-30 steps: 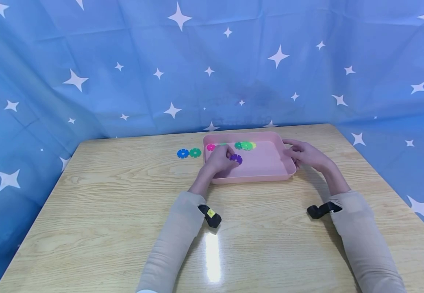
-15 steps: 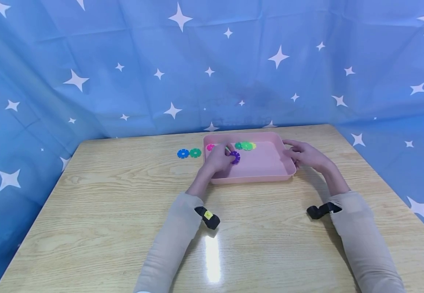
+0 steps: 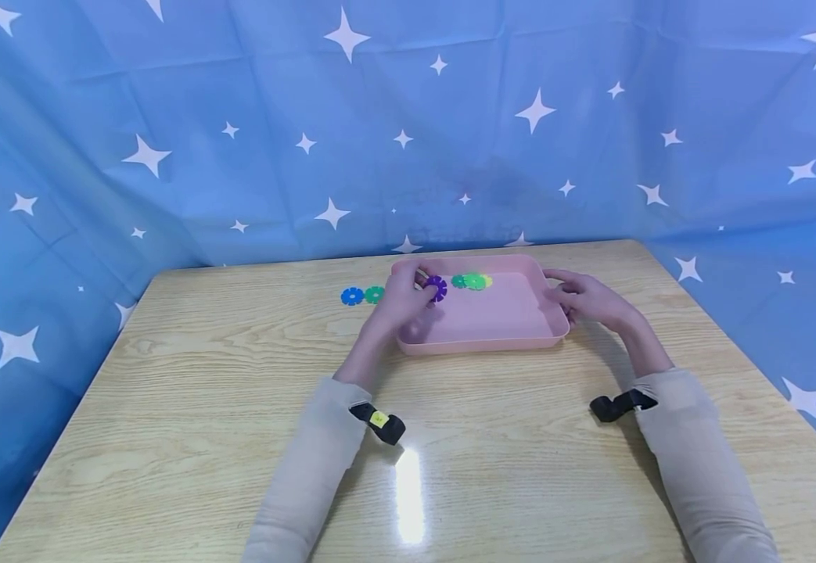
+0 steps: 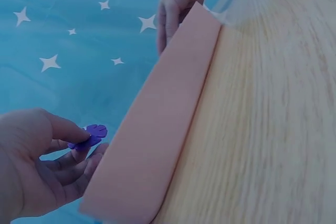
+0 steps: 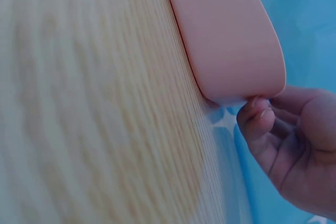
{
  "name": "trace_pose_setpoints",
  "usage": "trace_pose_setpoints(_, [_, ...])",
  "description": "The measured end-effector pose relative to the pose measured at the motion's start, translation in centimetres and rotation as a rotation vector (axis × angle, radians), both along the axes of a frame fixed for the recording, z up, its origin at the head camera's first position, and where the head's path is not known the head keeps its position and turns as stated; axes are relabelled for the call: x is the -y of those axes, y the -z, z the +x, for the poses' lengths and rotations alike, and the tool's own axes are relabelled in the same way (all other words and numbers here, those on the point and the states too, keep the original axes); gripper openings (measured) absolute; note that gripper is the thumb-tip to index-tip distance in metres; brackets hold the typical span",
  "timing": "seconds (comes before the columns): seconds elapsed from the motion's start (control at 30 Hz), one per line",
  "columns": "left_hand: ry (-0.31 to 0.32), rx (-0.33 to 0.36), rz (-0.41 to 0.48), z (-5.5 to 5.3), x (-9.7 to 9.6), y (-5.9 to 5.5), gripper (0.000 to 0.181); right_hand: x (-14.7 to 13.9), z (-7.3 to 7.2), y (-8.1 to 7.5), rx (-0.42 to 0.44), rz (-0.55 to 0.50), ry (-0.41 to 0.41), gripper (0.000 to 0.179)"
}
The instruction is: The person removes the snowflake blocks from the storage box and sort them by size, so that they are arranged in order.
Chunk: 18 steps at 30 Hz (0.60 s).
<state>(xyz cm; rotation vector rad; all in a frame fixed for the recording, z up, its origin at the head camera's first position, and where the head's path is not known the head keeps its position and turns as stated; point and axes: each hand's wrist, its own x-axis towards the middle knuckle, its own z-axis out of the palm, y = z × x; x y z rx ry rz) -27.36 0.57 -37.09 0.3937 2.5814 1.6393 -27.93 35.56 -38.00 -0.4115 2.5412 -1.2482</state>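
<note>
My left hand [image 3: 402, 299] pinches a purple notched disc [image 3: 437, 288] between thumb and fingers, above the left end of the pink tray [image 3: 492, 344]. In the left wrist view the purple disc [image 4: 95, 132] stands tilted at the fingertips, behind the tray wall [image 4: 163, 103]. My right hand [image 3: 591, 299] grips the tray's right end wall, with curled fingers against its outside in the right wrist view. Inside the tray, green and yellow discs [image 3: 474, 281] lie overlapping near the back wall. The left hand hides the tray's left corner.
On the wooden table [image 3: 239, 375], a blue disc [image 3: 352, 296] and a green disc [image 3: 375, 295] lie side by side left of the tray. The left hand partly covers the green one. A blue star-patterned curtain [image 3: 379, 117] hangs behind the table.
The left hand has moved left and slightly up with the purple disc, from the tray's inside towards its left wall. It now covers the pink disc seen earlier. The right hand stays in place.
</note>
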Motion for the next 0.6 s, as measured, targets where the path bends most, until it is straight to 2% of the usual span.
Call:
trace_pose_setpoints(0.17, [-0.019,0.016,0.055,0.4,1.5,-0.7,0.028,0.1,0.1,0.1,-0.012,-0.007,-0.005,0.057])
trace_pose_setpoints(0.3, [-0.021,-0.013,0.1,0.4,3.0,-1.1,0.025,0.1,0.1,0.0,-0.022,0.002,-0.004,0.056])
trace_pose_setpoints(0.47, [-0.041,-0.055,0.087,0.1,5.1,-1.2,0.025,0.1,0.1,0.0,-0.024,0.02,-0.001,0.056])
trace_pose_setpoints(0.6, [-0.062,-0.055,0.074,-0.1,6.7,-1.1,0.026,0.2,0.1,0.0,-0.018,0.018,-0.003,0.056])
